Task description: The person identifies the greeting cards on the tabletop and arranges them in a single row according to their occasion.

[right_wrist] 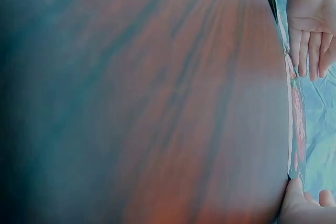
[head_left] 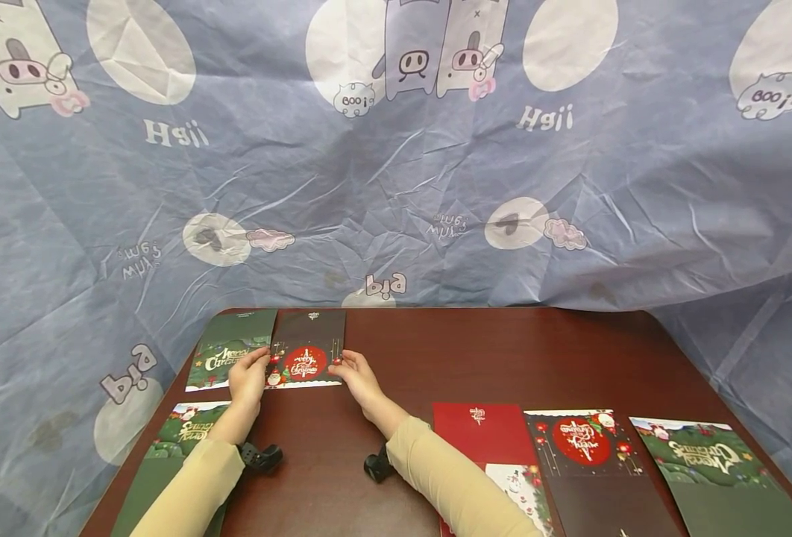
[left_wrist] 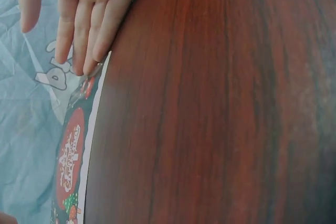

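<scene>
An unfolded dark Christmas card [head_left: 311,332] with a red round emblem lies at the far left of the table. Its left side edge meets my left hand [head_left: 247,380], which also overlaps the neighbouring green card [head_left: 235,326]. At the opposite edge is my right hand [head_left: 362,382], thumb over the card's border. Straight fingers of the right hand [left_wrist: 94,19] reach the card's end in the left wrist view. The right wrist view shows the left hand [right_wrist: 314,30] with straight fingers at the other end of the printed strip [right_wrist: 298,124].
Another green card [head_left: 168,477] lies under my left forearm. On the right are a red card [head_left: 473,436], a second dark card [head_left: 604,492] and a green card [head_left: 725,500]. A patterned cloth [head_left: 396,171] hangs behind the brown table [head_left: 490,350].
</scene>
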### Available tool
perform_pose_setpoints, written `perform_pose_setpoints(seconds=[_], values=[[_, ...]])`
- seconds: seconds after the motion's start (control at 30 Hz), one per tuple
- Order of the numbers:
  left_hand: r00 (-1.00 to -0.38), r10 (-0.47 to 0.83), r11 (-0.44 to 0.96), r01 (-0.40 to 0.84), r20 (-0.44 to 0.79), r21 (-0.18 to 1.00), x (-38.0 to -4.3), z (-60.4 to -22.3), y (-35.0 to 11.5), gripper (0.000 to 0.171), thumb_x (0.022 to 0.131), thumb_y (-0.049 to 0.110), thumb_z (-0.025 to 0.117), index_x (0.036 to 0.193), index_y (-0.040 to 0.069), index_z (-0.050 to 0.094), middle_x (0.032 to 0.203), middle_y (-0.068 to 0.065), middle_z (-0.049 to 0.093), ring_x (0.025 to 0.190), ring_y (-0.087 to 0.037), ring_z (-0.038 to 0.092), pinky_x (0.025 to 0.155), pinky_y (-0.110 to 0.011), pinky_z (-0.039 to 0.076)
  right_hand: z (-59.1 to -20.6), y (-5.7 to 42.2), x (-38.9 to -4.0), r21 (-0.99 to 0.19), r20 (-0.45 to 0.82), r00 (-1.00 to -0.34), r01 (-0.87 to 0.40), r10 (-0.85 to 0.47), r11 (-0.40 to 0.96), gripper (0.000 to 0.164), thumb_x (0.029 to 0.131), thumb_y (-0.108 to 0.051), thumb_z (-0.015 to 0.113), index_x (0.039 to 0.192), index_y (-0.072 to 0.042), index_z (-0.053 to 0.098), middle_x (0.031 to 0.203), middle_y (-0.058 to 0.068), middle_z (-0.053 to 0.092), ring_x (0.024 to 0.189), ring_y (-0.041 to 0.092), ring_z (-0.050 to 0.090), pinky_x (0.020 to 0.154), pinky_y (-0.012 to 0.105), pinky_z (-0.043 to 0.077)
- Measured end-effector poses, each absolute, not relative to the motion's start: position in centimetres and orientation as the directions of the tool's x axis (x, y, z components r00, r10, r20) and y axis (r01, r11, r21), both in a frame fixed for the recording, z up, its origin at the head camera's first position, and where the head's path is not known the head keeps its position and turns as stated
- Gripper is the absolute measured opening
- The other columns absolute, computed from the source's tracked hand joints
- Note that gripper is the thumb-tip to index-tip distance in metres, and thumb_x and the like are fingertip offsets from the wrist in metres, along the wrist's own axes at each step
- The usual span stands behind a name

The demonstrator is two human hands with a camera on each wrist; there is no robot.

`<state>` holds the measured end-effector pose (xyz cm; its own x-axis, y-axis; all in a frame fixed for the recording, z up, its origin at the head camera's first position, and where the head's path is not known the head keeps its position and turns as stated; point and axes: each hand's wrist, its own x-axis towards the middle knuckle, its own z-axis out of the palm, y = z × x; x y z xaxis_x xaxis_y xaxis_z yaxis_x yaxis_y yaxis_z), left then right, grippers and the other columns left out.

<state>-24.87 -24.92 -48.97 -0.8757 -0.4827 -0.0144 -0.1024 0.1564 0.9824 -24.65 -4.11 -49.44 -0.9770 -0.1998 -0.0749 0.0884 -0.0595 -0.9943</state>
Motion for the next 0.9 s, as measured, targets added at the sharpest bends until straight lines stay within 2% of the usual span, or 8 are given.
perform_pose_setpoints(seconds=[0.2,0.33,0.43,0.53,0.63,0.73,0.9], values=[[-0.868,-0.497,0.128,-0.072,0.001,0.989,-24.6,-48.8,-24.9,0.031,0.091,0.008,0.055,0.119,-0.003,0.062,0.124,-0.018,0.058,0.104,-0.017,0.054,0.077,-0.016,0.042,-49.3,-4.1,-24.3,-0.991,-0.092,-0.977,0.108,-0.191,-0.073,0.061,0.087,-0.016,0.061,0.137,0.006,0.035,0.144,0.024,0.034,0.134,0.036,0.029,0.108,0.047,0.026],[-0.880,-0.475,0.108,-0.056,0.002,0.993,-23.8,-48.6,-25.3,0.032,0.091,0.008,0.055,0.121,-0.005,0.060,0.123,-0.018,0.057,0.096,-0.015,0.059,0.081,-0.020,0.048,-49.1,-4.4,-23.8,-0.992,-0.099,-0.983,0.110,-0.153,-0.062,0.064,0.084,-0.015,0.063,0.137,0.005,0.035,0.143,0.023,0.034,0.133,0.037,0.030,0.107,0.048,0.028],[-0.892,-0.453,0.076,-0.050,-0.010,0.996,-23.0,-48.2,-25.5,0.034,0.093,0.006,0.053,0.124,-0.007,0.056,0.125,-0.018,0.054,0.097,-0.013,0.059,0.090,-0.028,0.047,-48.6,-4.7,-23.2,-0.992,-0.118,-0.988,0.122,-0.105,-0.041,0.062,0.083,-0.013,0.062,0.136,0.005,0.036,0.141,0.023,0.036,0.131,0.037,0.034,0.104,0.049,0.031],[-0.894,-0.448,0.027,-0.044,-0.027,0.999,-22.2,-47.8,-25.7,0.034,0.093,0.006,0.053,0.125,-0.009,0.054,0.123,-0.015,0.056,0.101,-0.014,0.058,0.093,-0.032,0.046,-48.0,-5.0,-22.4,-0.988,-0.148,-0.987,0.150,-0.057,-0.028,0.060,0.083,-0.010,0.061,0.135,0.005,0.036,0.139,0.024,0.038,0.128,0.039,0.037,0.102,0.051,0.032],[-0.888,-0.458,0.010,-0.038,-0.029,0.999,-21.2,-47.4,-25.9,0.033,0.093,0.006,0.055,0.123,-0.009,0.054,0.112,-0.004,0.062,0.102,-0.017,0.059,0.091,-0.033,0.048,-47.7,-5.3,-21.8,-0.985,-0.172,-0.985,0.172,-0.035,-0.024,0.059,0.083,-0.009,0.060,0.135,0.006,0.036,0.137,0.025,0.037,0.126,0.040,0.038,0.101,0.051,0.033],[-0.882,-0.470,-0.018,-0.029,-0.034,0.999,-20.2,-47.0,-26.2,0.032,0.092,0.005,0.056,0.120,-0.009,0.055,0.101,0.003,0.065,0.096,-0.014,0.061,0.085,-0.029,0.050,-47.7,-5.5,-21.3,-0.984,-0.175,-0.984,0.176,-0.024,-0.026,0.060,0.081,-0.008,0.060,0.134,0.006,0.035,0.136,0.025,0.036,0.125,0.040,0.039,0.100,0.050,0.035],[-0.881,-0.469,-0.083,-0.022,-0.059,0.996,-18.4,-46.4,-26.6,0.018,0.092,0.005,0.058,0.107,-0.002,0.063,0.092,0.007,0.067,0.081,-0.006,0.063,0.075,-0.022,0.053,-47.6,-5.8,-20.2,-0.984,-0.173,-0.985,0.173,0.003,-0.029,0.062,0.077,-0.006,0.062,0.132,0.007,0.037,0.132,0.025,0.037,0.116,0.037,0.045,0.095,0.047,0.038]])
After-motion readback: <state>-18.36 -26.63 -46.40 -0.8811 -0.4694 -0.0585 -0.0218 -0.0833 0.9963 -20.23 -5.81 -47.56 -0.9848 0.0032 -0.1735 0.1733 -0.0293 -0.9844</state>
